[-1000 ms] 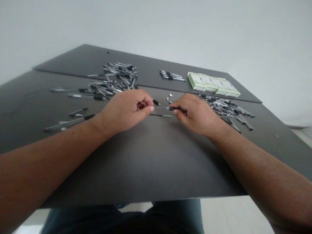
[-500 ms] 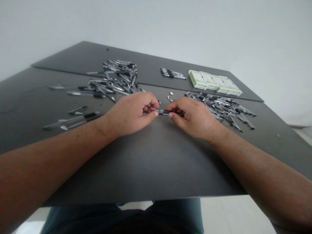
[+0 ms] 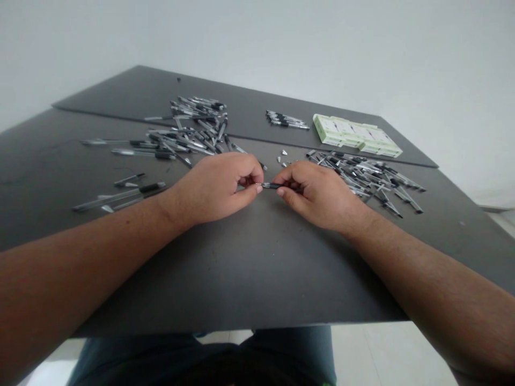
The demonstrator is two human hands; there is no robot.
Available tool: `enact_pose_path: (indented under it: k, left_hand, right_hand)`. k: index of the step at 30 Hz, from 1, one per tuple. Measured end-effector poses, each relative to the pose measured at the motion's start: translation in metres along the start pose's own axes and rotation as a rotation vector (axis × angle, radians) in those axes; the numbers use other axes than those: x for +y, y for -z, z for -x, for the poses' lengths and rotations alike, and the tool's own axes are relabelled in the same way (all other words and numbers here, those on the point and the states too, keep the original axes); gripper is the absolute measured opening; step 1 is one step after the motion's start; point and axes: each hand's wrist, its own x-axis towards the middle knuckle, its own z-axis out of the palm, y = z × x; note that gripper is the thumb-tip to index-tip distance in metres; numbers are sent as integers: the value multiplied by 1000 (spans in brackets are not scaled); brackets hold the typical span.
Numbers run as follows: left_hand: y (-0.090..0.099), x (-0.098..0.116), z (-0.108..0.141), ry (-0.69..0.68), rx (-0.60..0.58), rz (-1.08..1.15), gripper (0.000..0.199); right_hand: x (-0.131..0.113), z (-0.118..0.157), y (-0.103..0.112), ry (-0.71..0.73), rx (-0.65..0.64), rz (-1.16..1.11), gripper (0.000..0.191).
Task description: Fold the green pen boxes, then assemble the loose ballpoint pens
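Note:
A pen (image 3: 271,185) with a dark grip and a clear front end lies level between my two hands, just above the table. My right hand (image 3: 316,190) is closed on its dark part, thumb and fingertips pinched together. At the pen's thin front end, my left hand (image 3: 225,185) is closed in a pinch; what its fingertips cover there is hidden. Small silvery tip pieces (image 3: 284,153) lie on the table just beyond the hands.
A big heap of pens (image 3: 193,140) spreads at left, another pile (image 3: 374,179) at right. A small row of pens (image 3: 286,120) lies near pale green boxes (image 3: 356,134) at the back. Several loose pen parts (image 3: 120,198) lie by my left forearm on the grey table (image 3: 241,273).
Both hands stay nearly in place, still pinching at the pen. The pen between them looks slightly straighter in line, and the view has shifted a little.

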Motion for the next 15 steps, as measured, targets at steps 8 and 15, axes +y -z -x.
enact_pose_path:
  k: [8, 15]
  left_hand:
    - [33, -40, -5, 185, 84, -71, 19]
    - [50, -70, -7, 188, -186, -267, 20]
  right_hand:
    - [8, -3, 3, -107, 91, -10, 13]
    - [13, -2, 7, -113, 109, 9, 12]
